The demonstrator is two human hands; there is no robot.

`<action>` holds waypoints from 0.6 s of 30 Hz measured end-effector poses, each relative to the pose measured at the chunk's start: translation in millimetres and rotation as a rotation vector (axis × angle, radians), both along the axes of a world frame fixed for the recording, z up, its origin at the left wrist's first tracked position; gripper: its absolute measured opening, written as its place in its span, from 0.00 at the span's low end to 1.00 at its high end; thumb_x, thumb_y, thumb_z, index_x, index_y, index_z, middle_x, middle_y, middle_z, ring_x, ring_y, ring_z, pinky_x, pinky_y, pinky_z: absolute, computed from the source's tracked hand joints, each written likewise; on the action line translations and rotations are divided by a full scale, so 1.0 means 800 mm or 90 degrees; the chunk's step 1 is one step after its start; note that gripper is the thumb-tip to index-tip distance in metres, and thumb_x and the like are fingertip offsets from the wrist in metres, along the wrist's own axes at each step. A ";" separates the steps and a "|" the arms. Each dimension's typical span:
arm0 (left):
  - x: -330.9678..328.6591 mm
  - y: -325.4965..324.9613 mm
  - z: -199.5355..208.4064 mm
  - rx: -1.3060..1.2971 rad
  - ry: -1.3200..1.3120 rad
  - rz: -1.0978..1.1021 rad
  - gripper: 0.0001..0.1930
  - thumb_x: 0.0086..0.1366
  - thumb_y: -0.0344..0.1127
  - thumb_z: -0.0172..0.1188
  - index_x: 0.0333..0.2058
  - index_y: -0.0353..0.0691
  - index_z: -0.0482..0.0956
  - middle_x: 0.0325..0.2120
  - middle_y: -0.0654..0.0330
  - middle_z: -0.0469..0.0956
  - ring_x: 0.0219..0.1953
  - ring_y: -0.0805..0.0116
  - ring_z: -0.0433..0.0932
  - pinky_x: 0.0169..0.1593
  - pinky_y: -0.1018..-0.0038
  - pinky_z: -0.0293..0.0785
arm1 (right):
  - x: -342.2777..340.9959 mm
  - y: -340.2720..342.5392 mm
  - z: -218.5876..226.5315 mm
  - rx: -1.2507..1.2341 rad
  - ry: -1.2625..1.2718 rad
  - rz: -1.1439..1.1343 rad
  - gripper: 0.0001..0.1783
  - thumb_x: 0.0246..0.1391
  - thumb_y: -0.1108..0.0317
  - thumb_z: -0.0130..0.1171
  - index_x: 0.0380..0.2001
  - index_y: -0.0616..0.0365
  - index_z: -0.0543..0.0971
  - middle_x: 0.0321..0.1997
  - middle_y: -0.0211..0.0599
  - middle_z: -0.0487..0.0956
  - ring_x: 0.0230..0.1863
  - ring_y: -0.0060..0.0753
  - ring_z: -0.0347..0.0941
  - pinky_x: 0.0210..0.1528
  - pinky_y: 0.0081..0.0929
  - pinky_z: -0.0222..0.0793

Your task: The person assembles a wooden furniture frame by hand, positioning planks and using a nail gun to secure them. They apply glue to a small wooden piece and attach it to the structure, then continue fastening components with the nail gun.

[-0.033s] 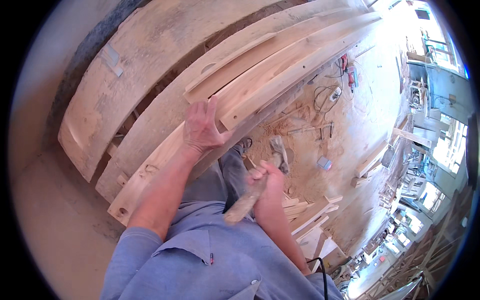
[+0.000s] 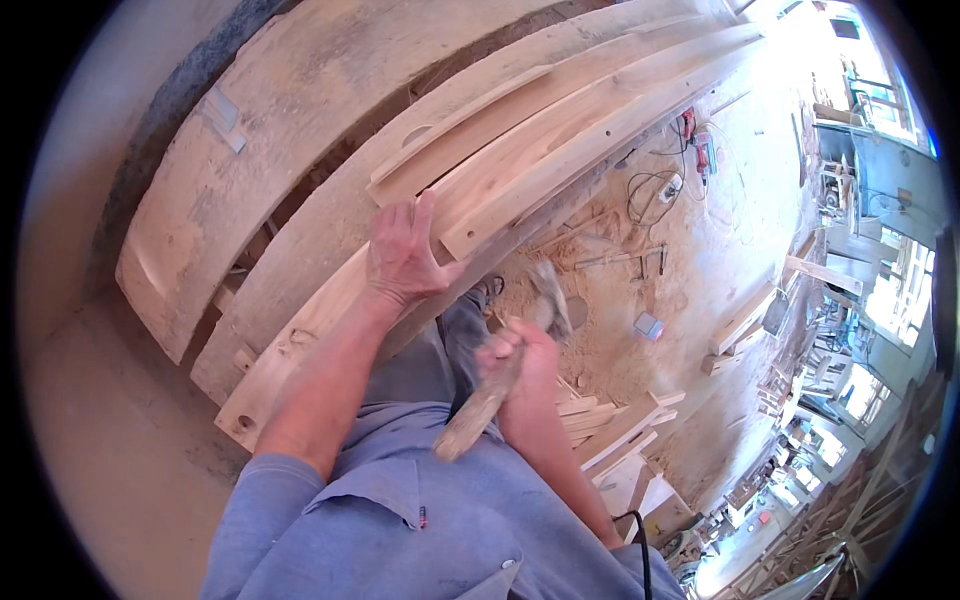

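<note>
Right hand [image 2: 528, 365] clenched round hammer [image 2: 474, 412], right of board [image 2: 312, 325]; handle butt near-left, blurred head far-right. Left hand [image 2: 407, 250] spread on board, which runs near-left to far-right.

Red tool [image 2: 703, 155]; scattered sawdust [image 2: 612, 355]; bright window [image 2: 908, 290].

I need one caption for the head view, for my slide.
Left hand on a board, right hand gripping a wooden-handled tool, sawdust on the floor.
</note>
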State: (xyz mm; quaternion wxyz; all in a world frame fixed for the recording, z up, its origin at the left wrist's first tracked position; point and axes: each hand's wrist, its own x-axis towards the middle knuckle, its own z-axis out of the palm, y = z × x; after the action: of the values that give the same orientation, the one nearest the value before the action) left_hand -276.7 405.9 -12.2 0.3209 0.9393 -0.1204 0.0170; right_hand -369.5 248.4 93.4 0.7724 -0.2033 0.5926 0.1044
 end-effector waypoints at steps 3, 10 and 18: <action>0.000 0.003 0.002 -0.013 0.042 0.013 0.50 0.41 0.52 0.78 0.60 0.30 0.66 0.45 0.43 0.73 0.47 0.45 0.74 0.52 0.55 0.71 | 0.025 0.026 0.019 0.094 -0.052 0.059 0.13 0.56 0.71 0.58 0.22 0.49 0.66 0.17 0.24 0.64 0.17 0.26 0.62 0.23 0.26 0.60; -0.001 -0.002 0.000 0.002 -0.015 0.025 0.48 0.39 0.48 0.75 0.58 0.32 0.66 0.38 0.49 0.72 0.43 0.49 0.73 0.50 0.58 0.70 | 0.018 -0.037 0.027 -0.120 -0.141 0.210 0.07 0.54 0.73 0.59 0.35 0.56 0.72 0.20 0.25 0.68 0.17 0.24 0.67 0.21 0.26 0.64; 0.001 -0.001 0.008 0.006 0.007 0.023 0.50 0.39 0.50 0.76 0.60 0.31 0.65 0.40 0.48 0.72 0.45 0.49 0.72 0.54 0.58 0.70 | 0.021 -0.055 -0.051 -1.163 -0.256 0.717 0.17 0.54 0.70 0.60 0.46 0.61 0.71 0.28 0.48 0.79 0.27 0.54 0.78 0.31 0.46 0.73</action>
State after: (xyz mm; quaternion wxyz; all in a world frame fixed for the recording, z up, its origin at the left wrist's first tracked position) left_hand -275.5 405.3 -5.4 0.3170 0.9428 -0.1016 0.0172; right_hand -352.3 204.3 52.8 0.2543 -0.9556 0.1311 -0.0713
